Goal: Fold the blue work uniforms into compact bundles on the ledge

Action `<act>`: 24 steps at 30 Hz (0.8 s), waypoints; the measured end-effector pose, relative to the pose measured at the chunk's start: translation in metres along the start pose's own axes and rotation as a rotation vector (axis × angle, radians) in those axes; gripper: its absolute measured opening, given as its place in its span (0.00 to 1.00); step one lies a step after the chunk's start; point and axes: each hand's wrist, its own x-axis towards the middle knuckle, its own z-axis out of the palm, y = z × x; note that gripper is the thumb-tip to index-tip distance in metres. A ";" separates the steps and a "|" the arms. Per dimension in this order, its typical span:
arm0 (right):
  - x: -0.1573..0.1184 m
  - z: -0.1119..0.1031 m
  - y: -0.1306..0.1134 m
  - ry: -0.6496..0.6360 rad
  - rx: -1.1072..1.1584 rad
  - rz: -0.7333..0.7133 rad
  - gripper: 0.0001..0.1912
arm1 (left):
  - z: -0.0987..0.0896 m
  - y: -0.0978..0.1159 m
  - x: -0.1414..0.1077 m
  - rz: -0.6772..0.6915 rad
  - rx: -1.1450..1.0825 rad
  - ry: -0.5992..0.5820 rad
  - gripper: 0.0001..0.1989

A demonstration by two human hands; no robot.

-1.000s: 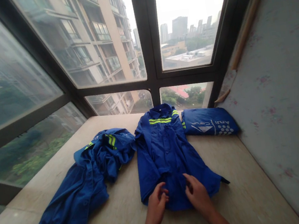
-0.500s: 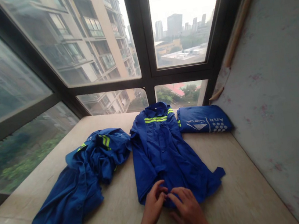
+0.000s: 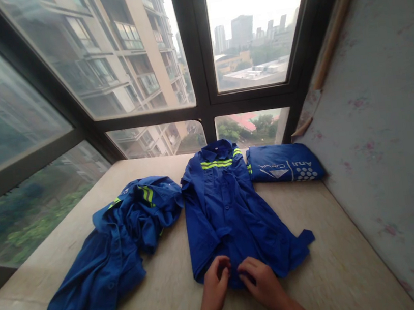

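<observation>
A blue long-sleeved shirt point(image 3: 227, 213) with yellow-green stripes lies front up, its collar toward the window and its hem toward me. My left hand point(image 3: 217, 275) is over the lower hem, fingers curled with a gap between thumb and fingertips. Just to its right, my right hand point(image 3: 258, 277) is also at the hem, fingers bent and thumb apart. I see nothing held in either hand; whether the fingertips touch the cloth is unclear. The two hands are apart from each other.
A crumpled blue garment point(image 3: 108, 271) with similar stripes lies on the left of the pale ledge point(image 3: 168, 289). Behind right sits a folded blue garment point(image 3: 284, 163) with white lettering. Dark window frames point(image 3: 201, 73) stand behind, and a flower-patterned wall point(image 3: 379, 151) is on the right.
My hands have moved slightly apart and a little toward me. Their fingertips, close together at the hem before, now have a wider gap between them. The shirt looks the same.
</observation>
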 end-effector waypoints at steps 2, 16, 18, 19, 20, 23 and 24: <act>-0.002 0.007 -0.005 -0.018 -0.113 -0.027 0.14 | -0.001 0.000 -0.001 -0.037 -0.072 -0.007 0.15; 0.008 0.011 0.005 0.040 0.271 0.159 0.08 | -0.004 0.010 -0.006 0.176 0.293 -0.042 0.07; 0.010 0.012 0.006 0.093 0.337 0.245 0.08 | -0.003 0.008 -0.008 0.194 0.289 -0.037 0.07; 0.012 0.013 0.006 0.118 0.363 0.285 0.09 | -0.003 0.007 -0.009 0.198 0.288 -0.032 0.08; 0.013 0.013 0.006 0.135 0.386 0.314 0.09 | -0.002 0.006 -0.009 0.199 0.289 -0.031 0.08; 0.015 0.014 0.004 0.147 0.431 0.322 0.11 | 0.000 0.003 -0.009 0.194 0.309 -0.037 0.08; 0.016 0.014 0.003 0.146 0.436 0.310 0.11 | 0.001 0.002 -0.008 0.193 0.319 -0.033 0.08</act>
